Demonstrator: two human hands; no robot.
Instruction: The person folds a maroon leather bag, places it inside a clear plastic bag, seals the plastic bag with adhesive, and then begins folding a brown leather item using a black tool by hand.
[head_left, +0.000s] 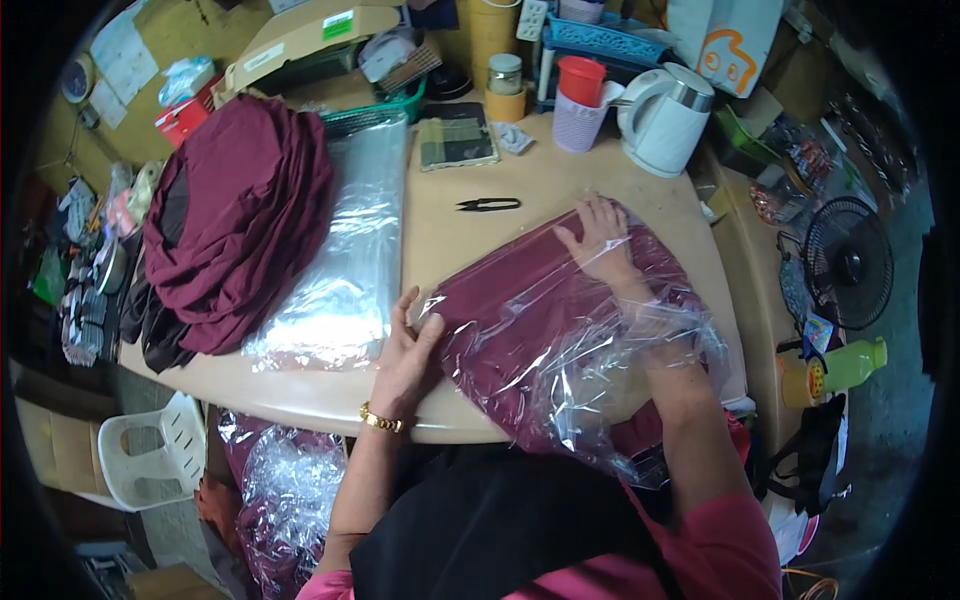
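Cloth bundle (510, 285), maroon, folded, in clear plastic bag (575, 400): right of center, on table (450, 250). Left hand (406, 350): fingers loosely parted, thumb at bag's left edge. Right hand (603, 248): flat, fingers spread, over bundle; plastic around wrist. Black snips (474, 206): upper center. Clear plastic sheets (350, 250): left of center. Maroon heap (250, 210): upper left. White kettle (665, 125): upper right.

At one o'clock from me lies my flat, folded maroon cloth (515, 305), aslant inside a clear plastic bag (582, 395), smooth toward ten o'clock, film crumpled toward five.
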